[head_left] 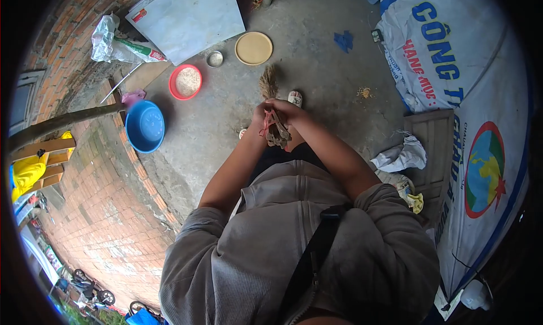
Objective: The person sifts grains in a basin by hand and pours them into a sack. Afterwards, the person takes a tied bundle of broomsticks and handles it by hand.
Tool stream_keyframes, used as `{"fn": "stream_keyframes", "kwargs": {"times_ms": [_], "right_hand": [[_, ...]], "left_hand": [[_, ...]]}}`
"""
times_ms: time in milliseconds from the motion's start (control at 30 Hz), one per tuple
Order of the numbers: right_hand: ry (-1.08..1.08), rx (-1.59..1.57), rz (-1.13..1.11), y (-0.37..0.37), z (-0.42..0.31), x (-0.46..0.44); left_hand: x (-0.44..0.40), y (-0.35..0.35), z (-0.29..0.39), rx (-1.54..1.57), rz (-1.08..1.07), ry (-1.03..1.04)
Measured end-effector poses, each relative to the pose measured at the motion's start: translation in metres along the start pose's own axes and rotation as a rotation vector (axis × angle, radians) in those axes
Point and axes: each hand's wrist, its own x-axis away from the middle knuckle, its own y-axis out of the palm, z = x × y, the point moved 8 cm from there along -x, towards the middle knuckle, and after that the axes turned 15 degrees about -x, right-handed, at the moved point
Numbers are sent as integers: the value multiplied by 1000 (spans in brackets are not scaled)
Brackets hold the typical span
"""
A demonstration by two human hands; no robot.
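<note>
A short broom [268, 83] of dry stalks is held in front of my body, its brushy end pointing away from me. Red string hangs around its thick woody end [277, 134], which faces my waist. My left hand [259, 116] is closed around the left side of the broom. From the right, my right hand [284, 109] is wrapped over it, close against the left one. The fingers partly hide the middle of the broom.
Ahead on the concrete floor are a red basin [185, 82] with pale grain-like contents, a metal bowl [214, 59] and a round tan tray [253, 48]. A blue tub [145, 126] stands left, beside a wooden pole [68, 121]. A large printed tarp [430, 87] lines the right.
</note>
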Motion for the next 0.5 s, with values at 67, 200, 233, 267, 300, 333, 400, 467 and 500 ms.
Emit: {"fn": "stream_keyframes", "kwargs": {"times_ms": [67,200,233,267,300,333,400,467,500], "right_hand": [[40,2,-67,-21,2,-31],[126,-15,-91,3,-37,11],[113,-37,-127,0,-45,8],[117,-33,-136,-4,-60,8],[160,-63,7,-23,-75,8],[203,-94,153,-45,-90,11],[223,-4,65,-89,-134,0],[120,145,44,-112,-188,10],[89,125,3,-103,-216,29]], "left_hand": [[2,16,9,-23,112,53],[4,58,15,-44,480,26],[-8,66,10,23,491,-12],[-22,75,6,88,501,-50],[-43,79,2,117,471,-59],[-69,85,0,116,472,-56],[-121,114,-5,179,319,-46],[-227,92,-51,137,168,31],[-268,56,-19,97,13,110]]}}
